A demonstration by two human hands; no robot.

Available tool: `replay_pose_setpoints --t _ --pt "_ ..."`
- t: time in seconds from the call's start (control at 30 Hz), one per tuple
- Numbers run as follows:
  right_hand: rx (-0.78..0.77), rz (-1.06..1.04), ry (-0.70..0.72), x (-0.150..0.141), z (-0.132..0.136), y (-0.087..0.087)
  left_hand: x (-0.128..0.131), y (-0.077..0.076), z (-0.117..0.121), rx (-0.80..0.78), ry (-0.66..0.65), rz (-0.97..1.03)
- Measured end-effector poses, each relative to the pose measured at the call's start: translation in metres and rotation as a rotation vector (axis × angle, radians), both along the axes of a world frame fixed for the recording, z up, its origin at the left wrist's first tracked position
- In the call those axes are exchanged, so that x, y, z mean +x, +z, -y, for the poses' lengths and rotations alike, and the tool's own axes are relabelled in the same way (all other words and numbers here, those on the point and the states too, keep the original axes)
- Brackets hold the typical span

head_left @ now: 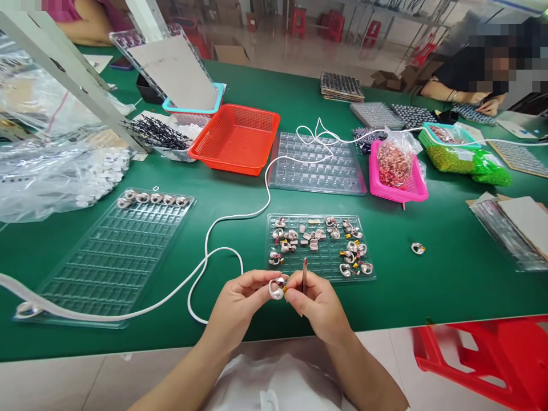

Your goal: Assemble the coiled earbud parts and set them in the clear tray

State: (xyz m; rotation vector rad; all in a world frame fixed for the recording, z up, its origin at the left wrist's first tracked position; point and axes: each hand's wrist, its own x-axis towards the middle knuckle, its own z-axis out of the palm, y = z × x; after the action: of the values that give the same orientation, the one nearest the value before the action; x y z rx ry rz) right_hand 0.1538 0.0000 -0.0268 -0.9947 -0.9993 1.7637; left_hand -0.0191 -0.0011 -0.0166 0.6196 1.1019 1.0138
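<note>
Near the front edge of the table, my left hand [240,305] pinches a pearly white, C-shaped ear-clip earbud [276,290] between thumb and fingers. My right hand [317,302] is closed around tweezers [304,275] that point upward, and its thumb and index fingertip meet at the earbud's right side by a small yellow tab. Just beyond both hands lies a clear tray [321,264] holding several similar earbuds with yellow tabs, plus small pale caps [314,244] in its middle. One loose earbud [418,248] rests on the green table to the right.
At left, a long clear tray [124,251] has several round pearly pieces in its far row. A white cable [222,218] snakes across the table. Farther back are a red basket [235,142], an angled clear tray [317,180] and a pink basket [398,191]. Another person works at far right.
</note>
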Motion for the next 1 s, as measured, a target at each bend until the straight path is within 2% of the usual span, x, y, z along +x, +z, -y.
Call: replay_pose_setpoints --t 0.17,0.37,0.77,1.0 --pt "0.016 -0.022 -0.027 -0.002 0.003 -0.006 -0.002 -0.002 -0.001 0.016 -0.009 0.048" --pt "0.034 -0.035 -0.053 -0.006 0.006 -0.010 -0.002 -0.003 0.001 0.055 0.013 0.017" --pt "0.058 -0.091 -0.147 -0.017 0.014 -0.016 0.003 0.010 0.001 0.140 0.050 -0.052" --pt "0.005 -0.117 -0.168 -0.020 0.019 -0.020 0.006 0.012 0.003 0.168 0.046 -0.047"
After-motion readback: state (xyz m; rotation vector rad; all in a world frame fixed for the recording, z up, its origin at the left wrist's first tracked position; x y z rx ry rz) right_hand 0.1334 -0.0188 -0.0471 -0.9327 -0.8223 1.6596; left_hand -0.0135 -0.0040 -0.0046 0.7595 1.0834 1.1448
